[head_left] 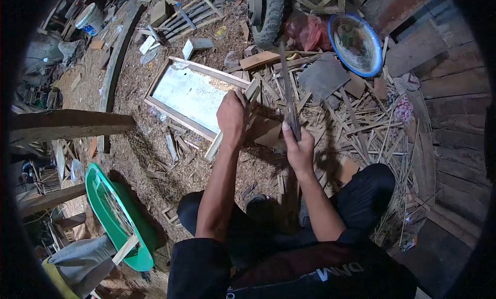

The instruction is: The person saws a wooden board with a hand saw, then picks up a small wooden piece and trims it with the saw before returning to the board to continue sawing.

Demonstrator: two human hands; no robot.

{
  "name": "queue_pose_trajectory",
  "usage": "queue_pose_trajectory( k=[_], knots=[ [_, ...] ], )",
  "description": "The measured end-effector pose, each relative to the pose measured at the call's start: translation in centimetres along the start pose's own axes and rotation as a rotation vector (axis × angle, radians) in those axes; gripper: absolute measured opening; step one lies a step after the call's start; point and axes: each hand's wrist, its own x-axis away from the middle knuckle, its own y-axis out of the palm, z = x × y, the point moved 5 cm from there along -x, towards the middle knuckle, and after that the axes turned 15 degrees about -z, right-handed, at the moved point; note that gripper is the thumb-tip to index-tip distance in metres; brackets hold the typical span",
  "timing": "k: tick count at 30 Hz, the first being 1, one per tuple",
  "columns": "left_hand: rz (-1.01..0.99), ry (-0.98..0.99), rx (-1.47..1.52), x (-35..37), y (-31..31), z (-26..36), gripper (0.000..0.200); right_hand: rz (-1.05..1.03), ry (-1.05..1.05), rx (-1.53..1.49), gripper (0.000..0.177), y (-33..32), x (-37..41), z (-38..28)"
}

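My left hand [232,115] is closed around a pale wooden strip [214,145], which slants up to the right past my knuckles. In my right hand [299,148] is a long machete-like knife [291,105], its blade pointing up and away from me. The blade is smeared by motion and stands to the right of the strip, apart from it. Just beyond my left hand lies a wooden frame [155,83] with a whitish sheet [188,95] inside, partly dusted with sawdust. My left hand covers part of its right side.
Split wood strips [361,123] litter the ground on the right. A blue-rimmed basin [382,51] and a tire [271,20] are at the back. To the left are a green tub [95,195] holding strips, a thick beam [67,124] and a white bucket [90,19].
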Motion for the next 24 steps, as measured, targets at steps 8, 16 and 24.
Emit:
queue_pose_trajectory(
  k=[8, 16, 24],
  knots=[
    [-0.031, 0.256, 0.304, 4.5, -4.7, 7.7, 0.038, 0.070, -0.295, -0.152, 0.031, -3.3, -3.5, -7.7],
    [-0.112, 0.291, 0.584, 4.2, -6.4, 9.7, 0.034, -0.199, -0.448, -0.025, 0.023, -1.2, -10.2, -12.8],
    [-0.341, 0.236, 0.678, -2.1, -3.8, 2.0, 0.048, -0.361, -0.389, 0.132, 0.032, 3.2, -16.1, -11.1]
  ],
)
